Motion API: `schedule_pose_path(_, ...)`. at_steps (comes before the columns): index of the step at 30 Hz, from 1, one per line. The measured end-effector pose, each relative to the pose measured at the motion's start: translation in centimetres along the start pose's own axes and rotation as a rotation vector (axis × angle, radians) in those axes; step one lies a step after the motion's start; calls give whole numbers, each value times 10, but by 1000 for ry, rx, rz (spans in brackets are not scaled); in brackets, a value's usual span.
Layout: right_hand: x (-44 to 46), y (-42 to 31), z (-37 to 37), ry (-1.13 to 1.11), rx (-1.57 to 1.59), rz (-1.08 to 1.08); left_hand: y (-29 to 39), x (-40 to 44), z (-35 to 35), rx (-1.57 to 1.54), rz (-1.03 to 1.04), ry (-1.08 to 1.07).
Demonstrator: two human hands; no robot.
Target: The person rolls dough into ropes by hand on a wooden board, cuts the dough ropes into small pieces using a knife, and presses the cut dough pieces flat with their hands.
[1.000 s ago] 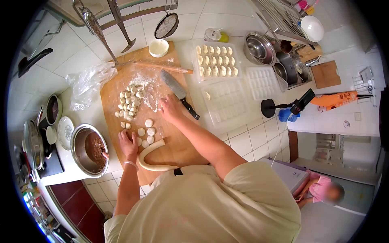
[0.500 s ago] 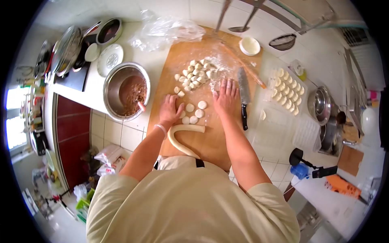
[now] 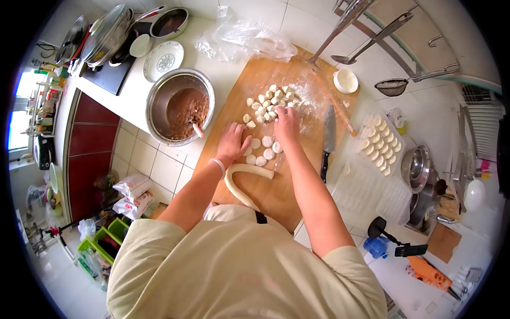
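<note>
My left hand (image 3: 232,141) lies on the wooden board (image 3: 281,196) with fingers spread, beside flattened dough rounds (image 3: 260,160). My right hand (image 3: 287,125) has its fingers drawn together at the near right edge of a heap of small cut dough pieces (image 3: 265,103). A piece of dough seems to be between the fingertips, mostly hidden by them. A curved dough rope (image 3: 234,183) runs from below the rounds toward my body. To the right of my right hand lies a kitchen knife (image 3: 329,135) with a black handle, and beyond it a rolling pin (image 3: 340,109).
A metal bowl of meat filling (image 3: 183,114) stands left of the board. On the right is a tray of dumplings (image 3: 381,143). A small white bowl (image 3: 346,81) sits at the board's far right corner, and a plastic bag (image 3: 244,40) behind the board. Ladles and a strainer (image 3: 391,86) hang above.
My right hand has gone from lying flat on the board to pinching at the dough heap, moving left across the board. My left hand stays beside the rounds. The view has shifted slightly.
</note>
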State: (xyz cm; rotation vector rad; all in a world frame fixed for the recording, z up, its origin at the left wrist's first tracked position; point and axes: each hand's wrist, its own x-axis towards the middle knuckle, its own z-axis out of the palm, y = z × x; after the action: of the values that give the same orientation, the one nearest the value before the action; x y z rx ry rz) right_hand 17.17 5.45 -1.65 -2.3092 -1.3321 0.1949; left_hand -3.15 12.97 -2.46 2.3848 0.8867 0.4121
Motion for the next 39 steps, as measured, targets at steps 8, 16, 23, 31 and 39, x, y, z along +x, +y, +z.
schedule_pose_path(8,1,46,-35,-2,31,237,-1,0,-1,-47,-20,-1)
schedule_pose_path(16,-42,53,-31,-23,87,37,-1,1,1,-16,-10,10)
schedule_pose_path(23,-101,84,-33,206,214,54,3,-1,1,-40,-26,-35)
schedule_pose_path(31,-87,69,-41,94,78,10,0,0,3,35,-15,-24)
schedule_pose_path(39,-93,74,-43,185,60,18,4,0,0,32,-21,-18)
